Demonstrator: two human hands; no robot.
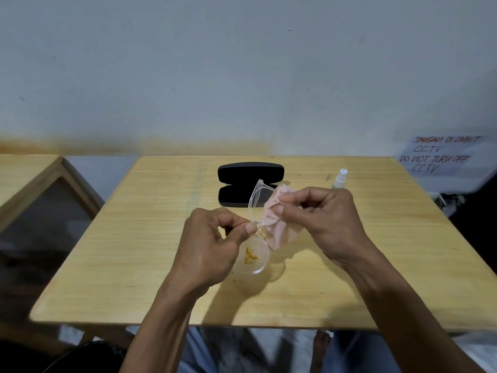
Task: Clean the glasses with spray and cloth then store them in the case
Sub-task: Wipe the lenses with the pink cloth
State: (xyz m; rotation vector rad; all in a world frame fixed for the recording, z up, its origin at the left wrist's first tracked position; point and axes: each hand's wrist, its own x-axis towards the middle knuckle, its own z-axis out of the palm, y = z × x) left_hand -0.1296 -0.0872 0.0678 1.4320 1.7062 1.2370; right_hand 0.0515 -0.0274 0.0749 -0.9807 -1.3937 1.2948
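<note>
Here the left hand (pixel 212 246) pinches the glasses (pixel 255 224) at the bridge while the right hand (pixel 322 219) pinches the cloth (pixel 279 224) around 1 lens, so hard rubbing could twist the frame.

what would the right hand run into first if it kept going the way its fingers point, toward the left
Probably the clear glasses: the right hand pinches the pink cloth right against them. Just beyond is the left hand pinching the frame. Depth is hard to judge.
</note>
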